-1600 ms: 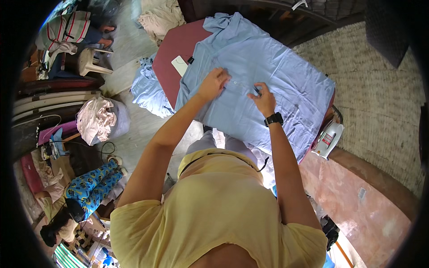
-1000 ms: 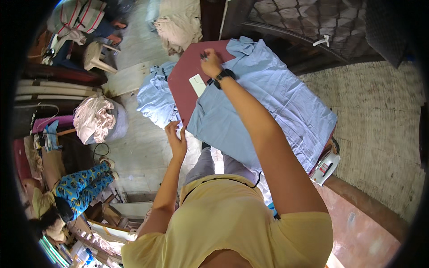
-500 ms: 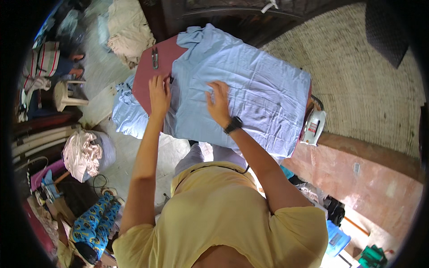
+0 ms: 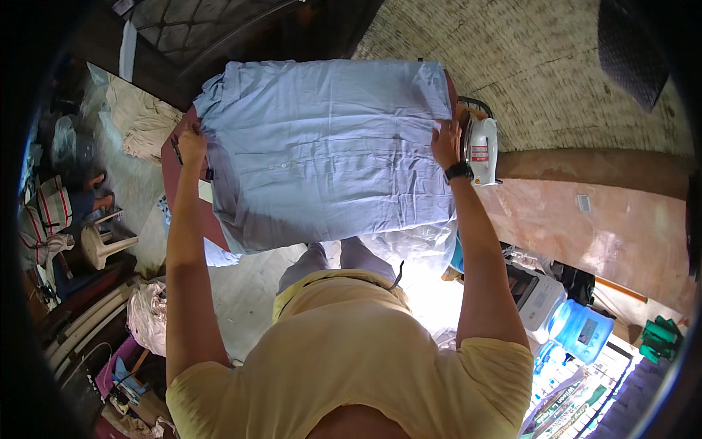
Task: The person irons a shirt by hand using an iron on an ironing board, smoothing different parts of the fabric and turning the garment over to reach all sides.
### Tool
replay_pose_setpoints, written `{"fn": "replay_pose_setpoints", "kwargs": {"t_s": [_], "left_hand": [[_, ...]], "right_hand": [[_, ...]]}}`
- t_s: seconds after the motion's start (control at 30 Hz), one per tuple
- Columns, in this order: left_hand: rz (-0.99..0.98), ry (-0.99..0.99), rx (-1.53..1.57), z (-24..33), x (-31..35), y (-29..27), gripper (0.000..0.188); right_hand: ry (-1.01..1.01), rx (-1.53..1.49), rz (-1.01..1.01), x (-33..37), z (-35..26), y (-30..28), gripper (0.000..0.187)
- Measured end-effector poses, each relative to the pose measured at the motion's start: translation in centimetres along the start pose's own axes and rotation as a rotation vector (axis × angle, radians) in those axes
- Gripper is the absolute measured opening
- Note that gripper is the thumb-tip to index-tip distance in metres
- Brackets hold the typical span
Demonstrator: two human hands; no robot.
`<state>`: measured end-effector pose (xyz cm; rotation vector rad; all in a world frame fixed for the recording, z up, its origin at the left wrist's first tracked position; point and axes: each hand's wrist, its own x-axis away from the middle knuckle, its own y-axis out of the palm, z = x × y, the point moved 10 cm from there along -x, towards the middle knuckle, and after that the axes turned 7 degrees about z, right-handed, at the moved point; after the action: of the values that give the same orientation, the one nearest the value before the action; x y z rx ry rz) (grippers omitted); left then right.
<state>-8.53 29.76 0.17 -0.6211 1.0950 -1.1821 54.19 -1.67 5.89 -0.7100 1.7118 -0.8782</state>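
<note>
A light blue shirt (image 4: 322, 139) lies spread and wrinkled over a maroon-covered board (image 4: 170, 175), small buttons showing near its middle. At the shirt's left edge my left hand (image 4: 192, 146) is closed, its fingers pinching the cloth. My right hand (image 4: 444, 148), with a black watch at the wrist, grips the cloth at the right edge; its fingertips are partly hard to see. Beside my left hand, a pair of thread snips (image 4: 176, 149) rests on the board. A white clothes iron (image 4: 482, 151) stands just past my right hand.
Beige cloth (image 4: 142, 117) is heaped on the floor at the far left, near a plastic stool (image 4: 106, 241). A stone ledge (image 4: 578, 201) runs along the right. A blue water bottle (image 4: 585, 329) sits at the lower right.
The view has turned, and the shirt now lies squarer across the board. My hands have moved apart, from above the cloth to its left and right edges, and closed on it.
</note>
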Motion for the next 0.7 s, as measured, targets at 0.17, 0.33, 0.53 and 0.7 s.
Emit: {"fn": "replay_pose_setpoints", "kwargs": {"t_s": [0.17, 0.33, 0.53, 0.7], "left_hand": [[0.015, 0.264, -0.039, 5.9, 0.5, -1.0, 0.024], [-0.019, 0.006, 0.018, 1.5, -0.5, -1.5, 0.018], [0.148, 0.033, 0.122, 1.2, -1.4, -1.9, 0.018], [-0.174, -0.04, -0.073, -2.8, -1.1, 2.1, 0.025]], "right_hand": [[0.17, -0.031, -0.152, -7.5, 6.3, 5.3, 0.024], [0.159, 0.039, -0.142, -13.0, 6.9, 10.1, 0.018], [0.091, 0.203, -0.354, -15.8, 16.4, 15.0, 0.029], [0.142, 0.017, -0.441, -16.2, 12.9, 13.2, 0.03]]}}
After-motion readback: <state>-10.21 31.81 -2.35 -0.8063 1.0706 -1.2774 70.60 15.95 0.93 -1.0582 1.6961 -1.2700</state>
